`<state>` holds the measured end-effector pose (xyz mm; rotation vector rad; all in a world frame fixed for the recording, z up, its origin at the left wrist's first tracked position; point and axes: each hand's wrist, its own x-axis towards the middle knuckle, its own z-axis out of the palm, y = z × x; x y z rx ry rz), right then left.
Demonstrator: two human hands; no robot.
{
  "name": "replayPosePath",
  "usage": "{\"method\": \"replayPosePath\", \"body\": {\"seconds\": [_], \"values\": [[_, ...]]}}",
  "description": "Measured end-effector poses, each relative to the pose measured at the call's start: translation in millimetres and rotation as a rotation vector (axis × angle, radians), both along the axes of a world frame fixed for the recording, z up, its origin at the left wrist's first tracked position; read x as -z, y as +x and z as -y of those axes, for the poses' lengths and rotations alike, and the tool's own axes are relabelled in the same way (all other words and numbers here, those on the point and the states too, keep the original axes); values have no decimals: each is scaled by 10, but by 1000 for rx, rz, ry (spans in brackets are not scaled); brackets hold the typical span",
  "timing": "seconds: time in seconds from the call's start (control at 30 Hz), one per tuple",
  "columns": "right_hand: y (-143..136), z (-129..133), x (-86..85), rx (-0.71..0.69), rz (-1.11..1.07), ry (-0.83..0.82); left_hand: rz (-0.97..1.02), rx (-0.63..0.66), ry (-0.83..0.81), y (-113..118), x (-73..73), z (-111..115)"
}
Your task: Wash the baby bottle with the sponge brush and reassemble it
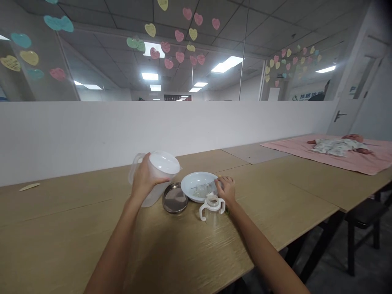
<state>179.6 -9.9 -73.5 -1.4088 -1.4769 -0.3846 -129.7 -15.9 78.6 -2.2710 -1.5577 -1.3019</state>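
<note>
My left hand point(145, 178) is wrapped round a translucent plastic pitcher point(156, 192) with a whitish lid, which leans to the right. Its handle sticks out on the left. To the right of it, a round metal dish point(175, 198) rests against a white bowl point(187, 188), which holds several clear pieces. At the bowl's right rim, my right hand point(226, 188) is closed; a clear item shows by its fingertips, but I cannot tell whether it grips that or the rim. Just in front stands a clear baby bottle point(212, 214) with a white two-handled collar and an uncovered mouth.
A pale flat strip point(30, 187) lies at the far left of the wooden table point(76, 228). Farther right, a baby-like figure point(337, 146) lies on a pink towel point(290, 148). A low white wall point(92, 134) runs behind, and a dark stool point(366, 212) stands at right.
</note>
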Motion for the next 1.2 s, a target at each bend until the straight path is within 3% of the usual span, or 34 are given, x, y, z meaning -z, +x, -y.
{"method": "replayPosePath", "body": {"seconds": [0.27,0.7,0.87,1.07,1.2], "values": [[-31,-18,38,52,25,-6,-354,100,115,143,25,9],[-44,-39,56,60,9,7,-416,141,151,202,65,-1],[-12,-59,40,104,-186,12,-438,141,177,225,107,-26],[85,-115,47,210,-620,-58,-492,114,159,256,140,-31],[101,-123,38,204,-646,-65,-365,94,126,221,95,-10]]}}
